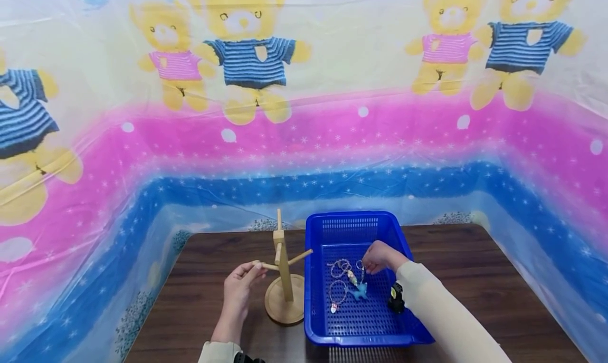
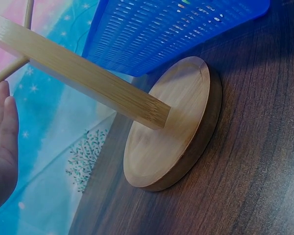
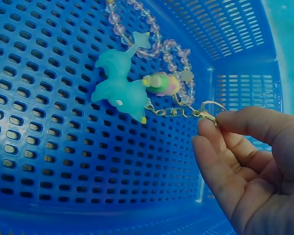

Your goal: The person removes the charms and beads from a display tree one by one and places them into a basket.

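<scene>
My right hand [image 1: 380, 256] is inside the blue basket, with thumb and forefinger pinching the gold clasp [image 3: 207, 115] of a keychain. A short chain runs from the clasp to a turquoise animal figure [image 3: 118, 88] with yellow tips, low over the basket floor. Beside it lie beaded keychains, one with a small green, yellow and pink charm [image 3: 162, 84]. At the left, my left hand [image 1: 239, 286] pinches the end of a peg [image 1: 269, 266] on a wooden stand [image 1: 286, 278]. The stand is upright on its round base [image 2: 152, 147]; the left wrist view cuts off much of that hand.
The blue basket [image 1: 368, 342] has slotted walls and stands right of the stand, close to its base. Another peg [image 1: 301, 256] reaches over the basket's left rim. Both sit on a dark wooden table [image 1: 199, 278]. Behind hangs a printed cloth [image 1: 332, 189] with bears.
</scene>
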{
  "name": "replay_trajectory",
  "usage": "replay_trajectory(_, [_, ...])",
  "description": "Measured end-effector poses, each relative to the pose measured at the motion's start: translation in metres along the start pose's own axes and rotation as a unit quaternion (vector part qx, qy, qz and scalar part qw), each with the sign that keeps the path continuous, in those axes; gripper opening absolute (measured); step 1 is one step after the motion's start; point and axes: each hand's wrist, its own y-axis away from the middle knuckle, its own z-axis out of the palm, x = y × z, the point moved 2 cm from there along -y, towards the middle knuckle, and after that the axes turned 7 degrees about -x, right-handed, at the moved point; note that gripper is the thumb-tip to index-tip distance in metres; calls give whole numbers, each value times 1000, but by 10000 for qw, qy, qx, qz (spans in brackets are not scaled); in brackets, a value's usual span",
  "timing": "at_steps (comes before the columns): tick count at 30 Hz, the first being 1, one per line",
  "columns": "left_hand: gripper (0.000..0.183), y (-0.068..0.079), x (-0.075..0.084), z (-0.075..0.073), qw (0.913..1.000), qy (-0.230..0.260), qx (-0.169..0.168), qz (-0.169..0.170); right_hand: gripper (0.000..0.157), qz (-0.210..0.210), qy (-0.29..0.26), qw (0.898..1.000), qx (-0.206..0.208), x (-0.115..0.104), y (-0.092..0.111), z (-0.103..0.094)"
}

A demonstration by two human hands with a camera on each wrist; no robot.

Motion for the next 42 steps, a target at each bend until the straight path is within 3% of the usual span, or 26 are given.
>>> replay_trajectory(10, [30, 1, 0, 0, 10000, -28, -17, -30, 10, 217, -20, 9990, 401, 7, -7, 3])
replay_trajectory(18, [27, -1, 2, 1, 9997, -158, 41, -164, 16, 243, -510, 9966, 599, 20, -12, 5])
replay_trajectory(28, [28, 1, 0, -1, 9999, -67, 4, -95, 23, 424, -801, 9943, 563, 34, -20, 14])
replay_trajectory(42, [26, 0, 0, -1, 9999, -60, -102, 80, 22, 493, -780, 9938, 618, 36, -20, 16])
